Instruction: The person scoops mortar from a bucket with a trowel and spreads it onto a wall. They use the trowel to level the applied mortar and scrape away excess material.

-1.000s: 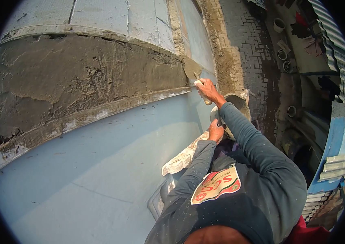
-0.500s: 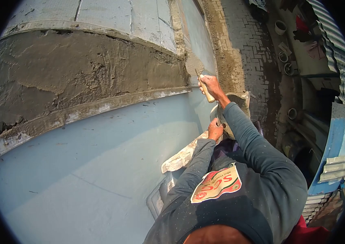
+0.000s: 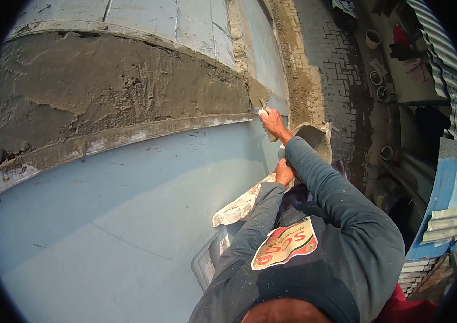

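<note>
One long band of wet-looking mortar (image 3: 110,81) comes in from the left, its lower edge following a raised ledge (image 3: 99,144), with smooth blue wall (image 3: 88,231) spreading wide beneath. At the band's right end, by the corner edge, sits my trowel (image 3: 270,132), its handle wrapped firmly in my right hand (image 3: 277,124). Just below, near that sleeve, is my left hand (image 3: 284,172), partly covered; I cannot tell what it grips. A round-rimmed container (image 3: 321,139) stands close beside; farther right, paving (image 3: 339,70) stretches along toward several buckets (image 3: 373,39).
</note>
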The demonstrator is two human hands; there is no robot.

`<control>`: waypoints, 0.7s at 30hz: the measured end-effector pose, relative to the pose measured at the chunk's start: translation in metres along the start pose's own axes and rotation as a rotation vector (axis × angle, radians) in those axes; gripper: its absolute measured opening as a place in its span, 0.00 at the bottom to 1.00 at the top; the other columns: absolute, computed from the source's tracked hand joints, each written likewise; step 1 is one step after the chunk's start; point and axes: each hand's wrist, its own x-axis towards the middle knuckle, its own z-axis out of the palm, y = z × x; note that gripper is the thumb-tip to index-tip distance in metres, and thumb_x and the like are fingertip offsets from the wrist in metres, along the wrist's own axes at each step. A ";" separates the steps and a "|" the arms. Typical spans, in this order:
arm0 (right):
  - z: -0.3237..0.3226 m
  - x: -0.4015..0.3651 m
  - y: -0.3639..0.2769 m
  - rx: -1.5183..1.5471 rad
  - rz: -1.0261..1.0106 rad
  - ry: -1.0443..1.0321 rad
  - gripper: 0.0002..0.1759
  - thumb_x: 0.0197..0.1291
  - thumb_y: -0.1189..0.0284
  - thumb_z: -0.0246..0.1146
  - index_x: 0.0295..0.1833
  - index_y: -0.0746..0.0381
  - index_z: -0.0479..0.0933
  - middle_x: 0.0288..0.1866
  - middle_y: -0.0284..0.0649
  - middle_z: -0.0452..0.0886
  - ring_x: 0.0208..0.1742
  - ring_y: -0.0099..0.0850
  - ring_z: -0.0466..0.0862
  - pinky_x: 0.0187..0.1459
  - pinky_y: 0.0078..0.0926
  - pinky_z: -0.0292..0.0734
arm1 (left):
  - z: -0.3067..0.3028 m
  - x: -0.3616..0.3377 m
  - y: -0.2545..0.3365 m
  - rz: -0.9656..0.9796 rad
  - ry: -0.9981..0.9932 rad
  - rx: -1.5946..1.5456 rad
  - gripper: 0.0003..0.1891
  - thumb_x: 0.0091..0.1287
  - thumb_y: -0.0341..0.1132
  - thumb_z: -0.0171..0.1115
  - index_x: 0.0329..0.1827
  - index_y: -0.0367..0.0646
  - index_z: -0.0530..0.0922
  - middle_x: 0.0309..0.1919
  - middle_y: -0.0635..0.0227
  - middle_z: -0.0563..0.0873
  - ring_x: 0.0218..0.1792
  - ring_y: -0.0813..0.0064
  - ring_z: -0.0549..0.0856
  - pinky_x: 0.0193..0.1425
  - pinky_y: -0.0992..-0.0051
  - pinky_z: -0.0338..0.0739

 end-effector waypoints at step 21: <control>-0.028 -0.006 -0.009 0.358 0.106 -0.196 0.14 0.66 0.64 0.59 0.35 0.64 0.74 0.27 0.35 0.77 0.21 0.23 0.76 0.19 0.23 0.73 | 0.001 0.004 -0.003 0.016 -0.005 0.008 0.19 0.55 0.33 0.65 0.50 0.34 0.78 0.45 0.44 0.84 0.50 0.47 0.82 0.55 0.61 0.74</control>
